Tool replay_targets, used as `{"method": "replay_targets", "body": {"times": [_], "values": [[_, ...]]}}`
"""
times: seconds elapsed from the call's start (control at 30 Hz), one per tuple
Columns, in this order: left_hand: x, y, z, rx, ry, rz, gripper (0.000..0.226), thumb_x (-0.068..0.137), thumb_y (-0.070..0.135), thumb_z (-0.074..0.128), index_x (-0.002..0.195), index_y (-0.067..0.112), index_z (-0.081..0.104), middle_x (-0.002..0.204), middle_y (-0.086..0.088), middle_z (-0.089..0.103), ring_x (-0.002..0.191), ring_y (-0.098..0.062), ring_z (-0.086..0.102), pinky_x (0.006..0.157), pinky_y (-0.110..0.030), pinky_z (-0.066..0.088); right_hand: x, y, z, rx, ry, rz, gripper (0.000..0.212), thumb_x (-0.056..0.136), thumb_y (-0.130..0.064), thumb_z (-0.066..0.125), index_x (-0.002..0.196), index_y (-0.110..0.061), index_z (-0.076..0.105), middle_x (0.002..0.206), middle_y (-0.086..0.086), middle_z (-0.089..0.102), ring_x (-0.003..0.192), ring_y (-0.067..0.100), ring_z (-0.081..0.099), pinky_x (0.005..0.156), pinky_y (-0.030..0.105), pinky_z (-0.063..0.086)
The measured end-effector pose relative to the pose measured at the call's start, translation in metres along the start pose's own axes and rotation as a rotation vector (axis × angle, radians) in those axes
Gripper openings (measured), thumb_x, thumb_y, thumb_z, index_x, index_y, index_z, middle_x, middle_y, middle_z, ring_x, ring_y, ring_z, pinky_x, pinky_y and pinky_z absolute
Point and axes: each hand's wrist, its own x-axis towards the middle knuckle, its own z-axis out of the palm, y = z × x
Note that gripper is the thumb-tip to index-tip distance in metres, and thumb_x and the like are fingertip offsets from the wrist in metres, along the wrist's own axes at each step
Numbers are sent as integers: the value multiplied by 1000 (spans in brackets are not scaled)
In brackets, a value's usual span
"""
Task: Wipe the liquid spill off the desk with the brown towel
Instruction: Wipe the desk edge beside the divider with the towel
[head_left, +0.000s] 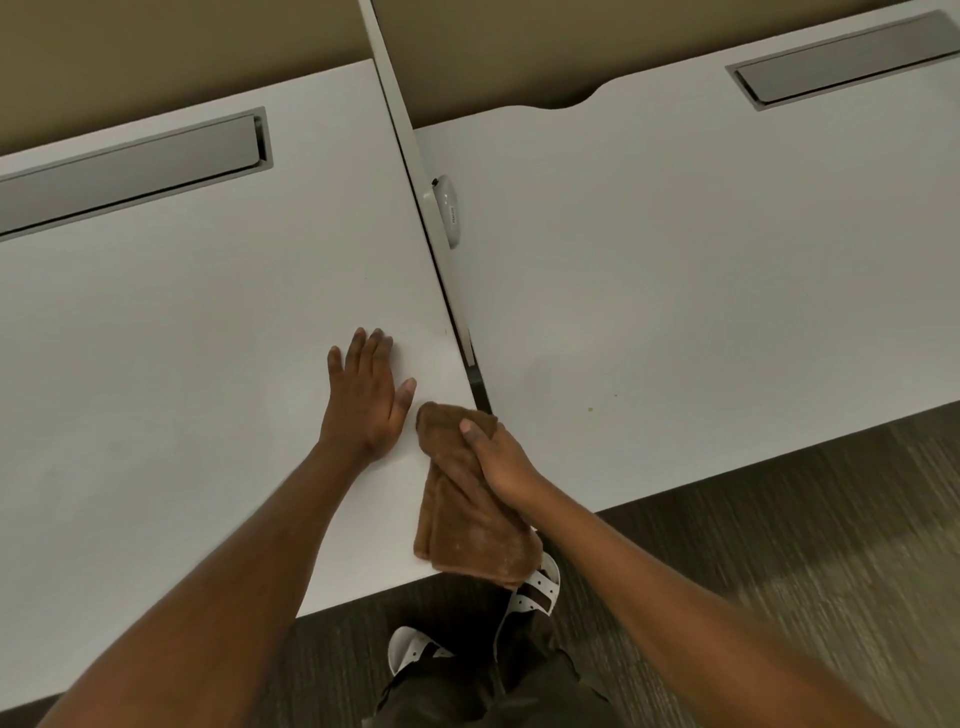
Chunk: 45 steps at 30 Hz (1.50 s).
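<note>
The brown towel (470, 499) is gripped bunched in the right hand (501, 457) at the white table (182, 322) corner; the left hand (366, 400) is laid flat, fingers spread; no spill is seen, so wiping seems nearly done.

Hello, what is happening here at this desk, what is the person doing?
A person is wiping a white desk. The right hand grips a bunched brown towel near the desk's right front corner, with its loose end lying toward the front edge. The left hand rests flat and open on the desk just beside it. No clear puddle is visible on the surface. A second desk stands to the right, past a divider panel.
</note>
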Motion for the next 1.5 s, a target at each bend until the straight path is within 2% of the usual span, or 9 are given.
{"method": "replay_targets", "body": {"times": [0.2, 0.33, 0.57, 0.8, 0.93, 1.07, 1.2, 1.4, 1.5], "values": [[0, -2, 0, 18, -1, 8, 76, 94, 52, 13, 149, 1, 23, 158, -18, 24, 149, -31, 10, 120, -55, 4, -28, 26, 2, 7, -8, 66, 65, 94, -62, 38, 143, -19, 36, 137, 6, 52, 115, 17, 54, 102, 31, 42], [0, -1, 0, 17, -2, 7, 77, 93, 54, 11, 149, 1, 22, 159, -17, 23, 150, -30, 8, 120, -54, 3, -23, 23, 1, -29, -6, 89, 74, 93, -63, 36, 150, -16, 30, 151, 9, 40, 134, 26, 44, 114, 45, 35], [1, -2, 2, 31, -5, 9, 77, 92, 53, 11, 149, 3, 25, 159, -17, 24, 150, -31, 9, 120, -54, 3, 11, -17, -1, -22, -12, 42, 67, 94, -59, 43, 144, -14, 42, 149, 9, 42, 130, 25, 48, 112, 45, 38], [2, -3, 0, -29, 14, 6, 73, 95, 51, 18, 147, 0, 28, 155, -20, 30, 148, -33, 14, 120, -56, 6, 69, -77, -3, -66, 63, 35, 65, 93, -58, 48, 130, -5, 54, 121, 14, 64, 108, 27, 63, 100, 43, 50], [2, -4, 0, -58, 26, 5, 70, 96, 50, 21, 147, 1, 25, 154, -20, 32, 148, -33, 16, 120, -56, 7, 77, -87, -1, -103, 101, -7, 51, 94, -57, 46, 105, -11, 65, 105, 10, 69, 97, 26, 65, 93, 41, 52], [2, -4, 0, -62, 26, -1, 71, 96, 51, 20, 146, 2, 26, 154, -20, 32, 148, -32, 15, 120, -55, 6, 73, -81, -2, -142, 104, -10, 60, 96, -55, 45, 119, -3, 63, 113, 15, 67, 102, 29, 64, 95, 42, 51], [1, -5, 0, -82, 41, -1, 72, 95, 51, 18, 147, 2, 27, 155, -19, 32, 148, -31, 16, 120, -53, 5, 59, -64, -1, -113, 75, 13, 61, 97, -54, 43, 128, -4, 56, 121, 16, 64, 108, 29, 62, 100, 44, 49], [-1, -4, 0, -87, 43, 0, 71, 95, 49, 20, 147, 1, 25, 155, -19, 30, 149, -31, 14, 121, -53, 4, 26, -24, 2, -80, 50, 7, 62, 96, -56, 42, 135, -8, 50, 127, 11, 61, 113, 25, 59, 103, 38, 47], [-1, -3, 0, -80, 43, -6, 71, 95, 49, 21, 148, 1, 24, 156, -18, 28, 149, -31, 13, 121, -52, 4, 7, -6, 3, -43, 33, -22, 57, 96, -55, 42, 134, -14, 51, 126, 7, 62, 110, 18, 60, 99, 30, 46]]}}
